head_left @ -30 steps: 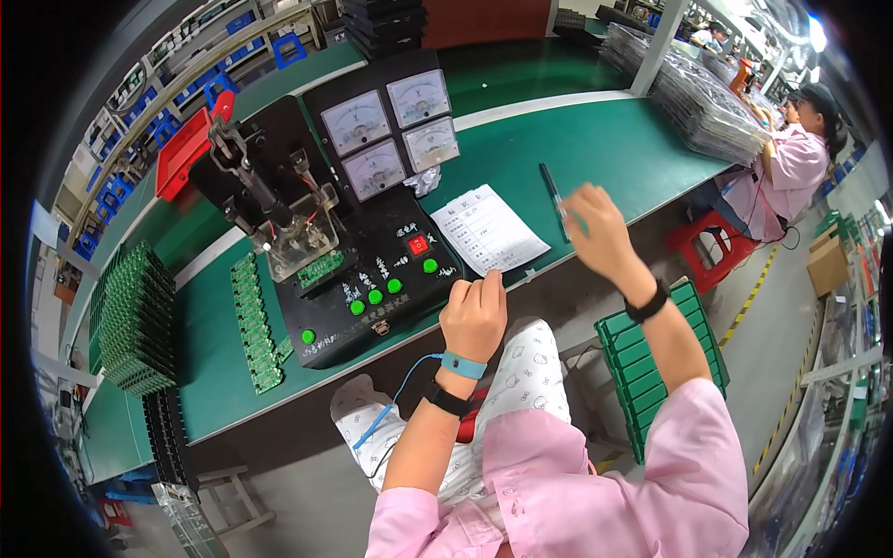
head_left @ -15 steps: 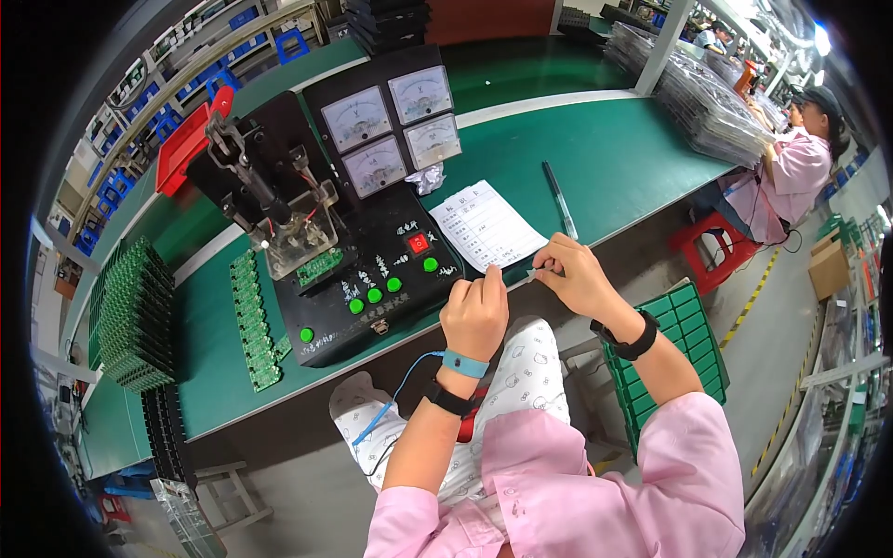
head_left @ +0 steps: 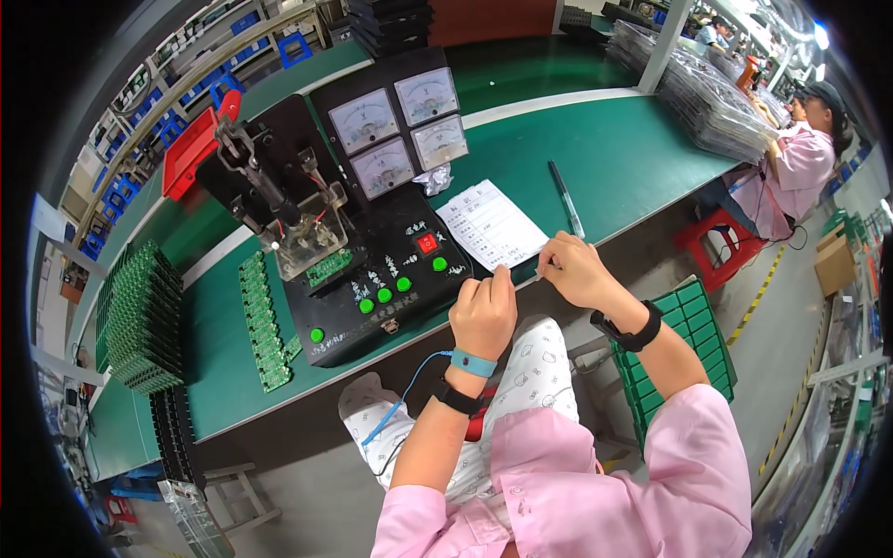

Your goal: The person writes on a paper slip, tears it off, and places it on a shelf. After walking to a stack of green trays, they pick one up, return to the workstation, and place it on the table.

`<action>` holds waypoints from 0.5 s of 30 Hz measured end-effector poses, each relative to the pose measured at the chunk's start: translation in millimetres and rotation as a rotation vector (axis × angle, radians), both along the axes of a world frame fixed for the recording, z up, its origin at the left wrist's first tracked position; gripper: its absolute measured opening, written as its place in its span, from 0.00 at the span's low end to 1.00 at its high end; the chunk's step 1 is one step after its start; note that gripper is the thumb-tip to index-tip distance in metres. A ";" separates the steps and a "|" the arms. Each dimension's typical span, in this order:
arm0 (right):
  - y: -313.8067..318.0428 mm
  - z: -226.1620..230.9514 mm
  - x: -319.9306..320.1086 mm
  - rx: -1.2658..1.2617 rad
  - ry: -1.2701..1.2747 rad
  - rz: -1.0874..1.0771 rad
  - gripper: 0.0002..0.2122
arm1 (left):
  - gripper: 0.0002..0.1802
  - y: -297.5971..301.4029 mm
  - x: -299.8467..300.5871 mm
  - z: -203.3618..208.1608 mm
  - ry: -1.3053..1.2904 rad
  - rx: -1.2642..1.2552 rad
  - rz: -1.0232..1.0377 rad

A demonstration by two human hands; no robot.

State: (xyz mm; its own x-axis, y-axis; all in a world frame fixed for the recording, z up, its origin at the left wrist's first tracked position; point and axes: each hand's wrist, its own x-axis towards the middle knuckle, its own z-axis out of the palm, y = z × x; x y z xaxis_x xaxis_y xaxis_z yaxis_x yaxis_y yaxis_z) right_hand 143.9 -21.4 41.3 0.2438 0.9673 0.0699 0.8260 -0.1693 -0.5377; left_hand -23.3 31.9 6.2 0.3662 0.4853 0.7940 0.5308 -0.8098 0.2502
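Observation:
My left hand (head_left: 483, 312) is closed at the bench's front edge, knuckles up, by the lower corner of a white paper form (head_left: 492, 226). Whatever its fingertips pinch, if anything, is hidden. My right hand (head_left: 580, 271) is a short way to the right, thumb and fingers pressed together around a small pale piece too tiny to name. A dark pen (head_left: 566, 198) lies beyond it on the green bench. Left of my hands stands a black test fixture (head_left: 367, 272) with green buttons, a red switch and a clear clamp head over a green circuit board (head_left: 328, 268).
A strip of circuit boards (head_left: 265, 321) lies left of the fixture, beside a tall stack of boards (head_left: 147, 316). Analog meters (head_left: 383, 169) rise behind. A green divided tray (head_left: 674, 353) is below right. A co-worker sits at far right by stacked clear trays (head_left: 712, 116).
The whole view has shifted slightly, moving the bench things a little right. Both hands stay near the form's lower edge, fingers still closed, with their fingertips slightly farther apart.

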 end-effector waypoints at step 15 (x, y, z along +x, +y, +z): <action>-35.3 5.0 -1.8 0.206 0.328 0.233 0.05 | 0.05 2.1 -3.2 -2.7 -0.012 -0.011 -0.064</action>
State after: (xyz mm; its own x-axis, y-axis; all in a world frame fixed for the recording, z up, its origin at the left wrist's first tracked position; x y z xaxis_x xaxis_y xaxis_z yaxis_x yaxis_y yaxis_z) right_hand 142.1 -56.7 46.3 0.0628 0.9729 0.2226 0.6097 0.1391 -0.7803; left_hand -26.5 34.0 3.5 0.3868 0.4703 0.7932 0.4750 -0.8389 0.2658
